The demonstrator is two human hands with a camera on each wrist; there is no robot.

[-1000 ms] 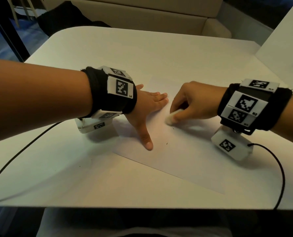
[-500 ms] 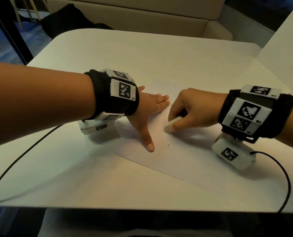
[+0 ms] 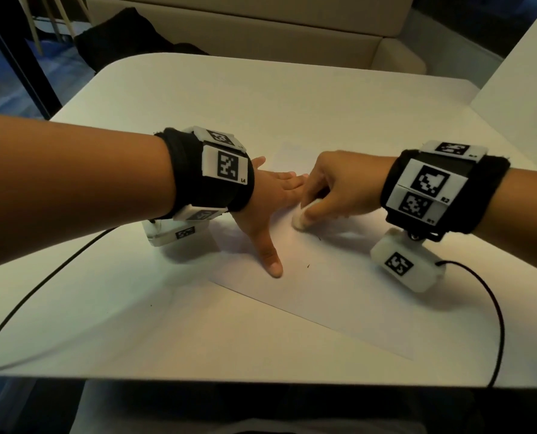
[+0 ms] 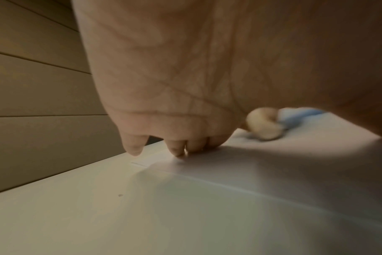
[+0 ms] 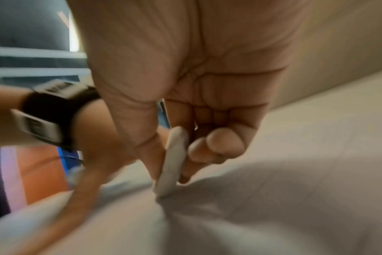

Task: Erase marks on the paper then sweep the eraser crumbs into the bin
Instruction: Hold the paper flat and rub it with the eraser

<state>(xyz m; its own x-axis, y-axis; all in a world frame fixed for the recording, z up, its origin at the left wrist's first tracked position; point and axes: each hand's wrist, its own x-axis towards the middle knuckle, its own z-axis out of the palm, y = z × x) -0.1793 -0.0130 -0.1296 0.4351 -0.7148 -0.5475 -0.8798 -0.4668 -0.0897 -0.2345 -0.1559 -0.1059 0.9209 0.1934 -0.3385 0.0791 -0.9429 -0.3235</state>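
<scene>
A white sheet of paper point(image 3: 317, 296) is laid flat on the white table point(image 3: 198, 104), turned at an angle so that one corner points toward the near right. The left hand point(image 3: 270, 198) is spread flat on the left part of the sheet, palm down, with the fingers straight and the thumb point(image 3: 272, 261) stretched toward the near edge; nothing is gripped by it, and the paper is simply pressed down. In the left wrist view the fingertips point(image 4: 177, 151) are seen touching the paper close to its far edge.

A small white eraser point(image 3: 303, 216) is pinched by the right hand point(image 3: 345, 186), whose fingers are curled around it. Its lower end is set against the paper just right of the left hand's fingers. In the right wrist view the eraser point(image 5: 172, 162) is seen held upright between the thumb and the bent fingers point(image 5: 225, 143), its tip touching the sheet, though the picture is blurred.

A few tiny dark specks point(image 3: 308, 266) are scattered on the paper near the eraser and the thumb; whether they are marks or crumbs cannot be told.

Black wristbands with white coded tags are worn on both wrists, and a black cable point(image 3: 41, 286) is trailed across the table from the left wrist. A beige sofa point(image 3: 261, 29) is placed beyond the far edge of the table.
</scene>
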